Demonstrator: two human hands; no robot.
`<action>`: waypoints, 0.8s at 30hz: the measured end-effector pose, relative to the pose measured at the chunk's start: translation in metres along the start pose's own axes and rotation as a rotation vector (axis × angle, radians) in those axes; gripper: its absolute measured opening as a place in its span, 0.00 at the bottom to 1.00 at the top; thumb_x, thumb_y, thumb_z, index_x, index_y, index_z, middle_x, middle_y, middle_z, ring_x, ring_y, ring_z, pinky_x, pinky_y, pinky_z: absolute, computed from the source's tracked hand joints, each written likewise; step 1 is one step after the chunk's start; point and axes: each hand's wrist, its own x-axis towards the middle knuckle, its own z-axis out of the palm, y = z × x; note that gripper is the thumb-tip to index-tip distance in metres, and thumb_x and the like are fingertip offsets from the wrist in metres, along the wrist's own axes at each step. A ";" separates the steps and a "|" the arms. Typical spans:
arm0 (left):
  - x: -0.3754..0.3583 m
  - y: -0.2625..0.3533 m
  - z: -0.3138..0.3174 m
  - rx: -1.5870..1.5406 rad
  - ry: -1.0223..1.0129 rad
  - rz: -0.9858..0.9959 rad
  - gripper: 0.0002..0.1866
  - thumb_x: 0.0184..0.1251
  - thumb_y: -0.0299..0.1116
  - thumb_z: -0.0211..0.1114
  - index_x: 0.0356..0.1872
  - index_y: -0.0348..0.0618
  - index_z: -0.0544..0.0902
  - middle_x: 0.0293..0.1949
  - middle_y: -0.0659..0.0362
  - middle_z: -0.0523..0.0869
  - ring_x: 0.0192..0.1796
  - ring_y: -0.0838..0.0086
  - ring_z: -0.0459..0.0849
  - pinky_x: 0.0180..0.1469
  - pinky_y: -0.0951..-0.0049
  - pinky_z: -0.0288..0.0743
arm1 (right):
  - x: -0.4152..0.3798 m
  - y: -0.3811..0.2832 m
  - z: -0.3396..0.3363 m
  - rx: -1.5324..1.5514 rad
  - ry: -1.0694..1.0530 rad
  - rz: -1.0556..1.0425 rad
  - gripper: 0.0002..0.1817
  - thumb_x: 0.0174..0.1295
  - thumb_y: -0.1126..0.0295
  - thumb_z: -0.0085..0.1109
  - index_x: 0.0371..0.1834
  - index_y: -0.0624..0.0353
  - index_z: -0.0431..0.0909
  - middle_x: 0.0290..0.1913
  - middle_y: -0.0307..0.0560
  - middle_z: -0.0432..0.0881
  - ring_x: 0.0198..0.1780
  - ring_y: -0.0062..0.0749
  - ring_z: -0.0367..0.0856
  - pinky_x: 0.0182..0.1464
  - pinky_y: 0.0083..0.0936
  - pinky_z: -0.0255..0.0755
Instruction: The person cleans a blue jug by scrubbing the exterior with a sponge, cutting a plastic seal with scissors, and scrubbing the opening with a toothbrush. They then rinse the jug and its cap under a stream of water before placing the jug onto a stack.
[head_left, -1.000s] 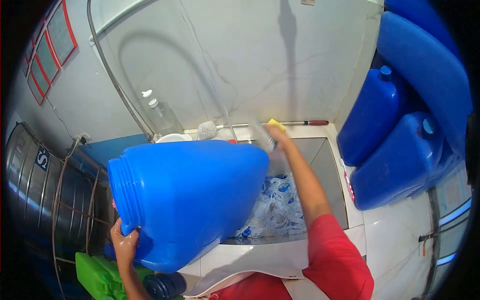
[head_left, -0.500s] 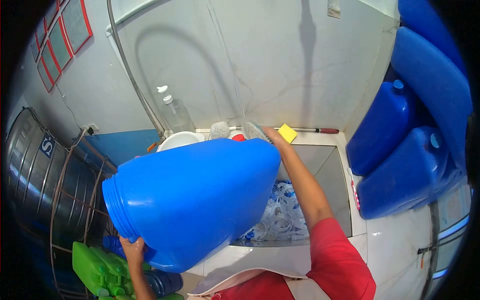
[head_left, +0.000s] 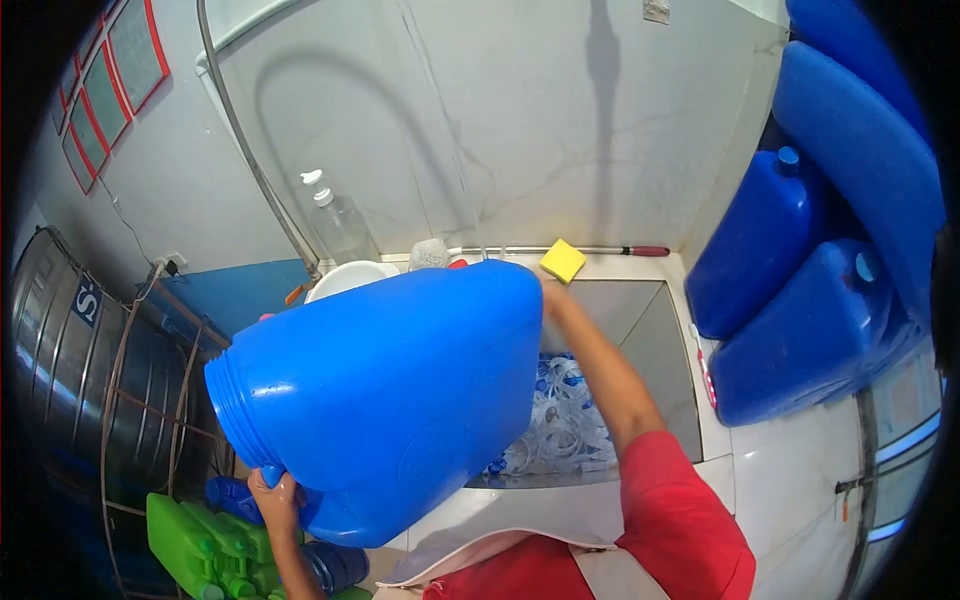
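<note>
Right hand (head_left: 553, 300) partly behind container (head_left: 390, 390)

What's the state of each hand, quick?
Left hand: closed, holding the big blue container near its neck.
Right hand: mostly hidden behind the container; grip cannot be told.

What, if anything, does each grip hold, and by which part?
The left grip holds the large blue container beside its threaded mouth. The right grip is mostly hidden behind the container; its hold cannot be told.
</note>
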 end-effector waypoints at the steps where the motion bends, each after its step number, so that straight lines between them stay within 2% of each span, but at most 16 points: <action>1: 0.000 0.002 0.002 0.010 0.011 0.001 0.03 0.51 0.22 0.56 0.24 0.40 0.72 0.12 0.63 0.73 0.10 0.79 0.68 0.12 0.79 0.60 | -0.014 0.061 0.006 -0.073 0.005 -0.048 0.15 0.64 0.62 0.49 0.44 0.60 0.78 0.44 0.49 0.81 0.44 0.28 0.80 0.43 0.33 0.77; 2: -0.002 0.004 0.002 0.025 0.022 -0.001 0.03 0.51 0.22 0.56 0.25 0.40 0.71 0.12 0.63 0.73 0.10 0.79 0.69 0.12 0.79 0.60 | -0.008 0.107 0.032 -0.143 0.008 -0.092 0.15 0.63 0.62 0.49 0.44 0.60 0.78 0.45 0.49 0.81 0.44 0.28 0.80 0.43 0.33 0.77; 4: -0.001 0.006 0.004 0.023 0.020 0.005 0.03 0.51 0.22 0.56 0.25 0.40 0.71 0.13 0.63 0.72 0.09 0.79 0.68 0.12 0.79 0.60 | -0.018 0.182 0.030 -0.280 0.013 -0.186 0.15 0.63 0.63 0.49 0.44 0.61 0.78 0.45 0.50 0.81 0.44 0.28 0.80 0.43 0.33 0.78; 7: 0.002 0.010 0.009 0.039 -0.022 0.005 0.03 0.51 0.22 0.55 0.26 0.40 0.71 0.13 0.62 0.72 0.09 0.79 0.68 0.12 0.79 0.61 | 0.006 0.193 -0.008 -0.461 0.049 -0.307 0.14 0.63 0.64 0.49 0.44 0.62 0.78 0.45 0.50 0.81 0.44 0.29 0.81 0.42 0.33 0.78; 8: 0.001 0.011 0.010 0.049 -0.044 0.006 0.03 0.51 0.21 0.55 0.26 0.40 0.71 0.13 0.62 0.72 0.09 0.80 0.68 0.12 0.79 0.61 | -0.067 0.068 0.039 -0.041 0.209 -0.023 0.19 0.64 0.61 0.48 0.48 0.66 0.75 0.44 0.52 0.81 0.44 0.36 0.81 0.47 0.33 0.76; 9: 0.000 0.007 0.011 0.055 -0.056 -0.002 0.03 0.51 0.21 0.55 0.26 0.40 0.71 0.13 0.62 0.72 0.09 0.80 0.68 0.12 0.79 0.61 | -0.020 0.049 0.001 -0.050 0.287 0.042 0.17 0.63 0.64 0.49 0.47 0.67 0.75 0.47 0.52 0.80 0.46 0.33 0.80 0.47 0.35 0.75; 11: 0.002 0.000 0.009 0.028 -0.042 -0.014 0.03 0.51 0.22 0.54 0.26 0.40 0.71 0.14 0.62 0.72 0.09 0.79 0.68 0.11 0.79 0.61 | -0.021 -0.016 0.003 -0.034 0.056 -0.024 0.21 0.64 0.61 0.48 0.53 0.67 0.73 0.51 0.55 0.78 0.52 0.37 0.76 0.54 0.38 0.69; 12: 0.001 0.003 0.010 0.032 -0.044 -0.014 0.03 0.51 0.22 0.54 0.26 0.40 0.71 0.14 0.62 0.72 0.09 0.79 0.68 0.11 0.79 0.61 | -0.011 0.006 0.000 -0.029 0.057 -0.023 0.21 0.64 0.61 0.48 0.53 0.67 0.73 0.51 0.55 0.78 0.52 0.37 0.76 0.54 0.38 0.69; 14: -0.003 0.012 0.020 -0.025 0.007 -0.058 0.03 0.51 0.21 0.54 0.25 0.40 0.70 0.14 0.62 0.71 0.09 0.79 0.67 0.11 0.79 0.61 | 0.007 0.087 -0.007 -0.227 0.454 0.141 0.19 0.66 0.61 0.45 0.49 0.63 0.75 0.54 0.54 0.76 0.59 0.39 0.71 0.61 0.35 0.63; 16: -0.006 0.019 0.023 -0.042 0.020 -0.072 0.03 0.50 0.21 0.53 0.26 0.40 0.70 0.14 0.62 0.71 0.09 0.79 0.66 0.11 0.79 0.61 | -0.071 0.137 0.059 -0.465 0.296 -0.095 0.30 0.66 0.56 0.45 0.67 0.64 0.59 0.70 0.56 0.57 0.70 0.40 0.54 0.68 0.35 0.52; 18: -0.005 0.021 0.023 -0.054 0.030 -0.090 0.03 0.50 0.21 0.53 0.26 0.40 0.71 0.14 0.62 0.71 0.08 0.79 0.66 0.11 0.79 0.61 | -0.108 0.127 0.072 -0.554 0.144 0.386 0.32 0.66 0.57 0.46 0.68 0.64 0.56 0.70 0.55 0.57 0.70 0.40 0.55 0.67 0.36 0.53; 20: 0.001 0.015 0.022 0.006 -0.041 -0.050 0.03 0.49 0.21 0.53 0.27 0.39 0.71 0.13 0.62 0.71 0.08 0.79 0.66 0.11 0.78 0.61 | -0.058 0.147 0.012 -0.557 0.044 0.101 0.31 0.66 0.56 0.46 0.67 0.64 0.58 0.68 0.55 0.60 0.69 0.41 0.56 0.67 0.38 0.53; 21: 0.006 0.010 0.020 0.011 -0.052 -0.049 0.03 0.49 0.21 0.53 0.27 0.39 0.71 0.13 0.62 0.71 0.08 0.79 0.66 0.11 0.78 0.61 | -0.084 0.074 0.033 -0.395 0.093 0.098 0.27 0.65 0.57 0.47 0.61 0.66 0.67 0.60 0.58 0.71 0.61 0.42 0.70 0.60 0.39 0.66; 22: 0.011 0.003 0.015 -0.014 -0.092 -0.060 0.03 0.49 0.21 0.54 0.26 0.40 0.71 0.13 0.62 0.70 0.08 0.78 0.66 0.11 0.78 0.60 | -0.027 0.082 -0.015 -0.056 0.214 -0.022 0.20 0.65 0.59 0.47 0.50 0.66 0.74 0.46 0.56 0.80 0.45 0.39 0.81 0.46 0.34 0.78; 23: 0.016 0.000 0.013 -0.042 -0.129 -0.066 0.03 0.49 0.21 0.54 0.26 0.40 0.71 0.12 0.62 0.70 0.08 0.78 0.66 0.11 0.78 0.60 | -0.049 0.021 -0.003 0.185 0.147 0.042 0.13 0.64 0.64 0.48 0.44 0.59 0.77 0.45 0.47 0.80 0.46 0.32 0.78 0.48 0.32 0.73; 24: 0.018 -0.001 0.013 -0.040 -0.132 -0.061 0.03 0.49 0.21 0.54 0.26 0.40 0.71 0.12 0.62 0.70 0.08 0.78 0.66 0.11 0.78 0.60 | -0.049 -0.002 0.001 0.189 0.148 0.037 0.13 0.64 0.64 0.48 0.44 0.59 0.77 0.45 0.47 0.80 0.46 0.32 0.78 0.48 0.32 0.73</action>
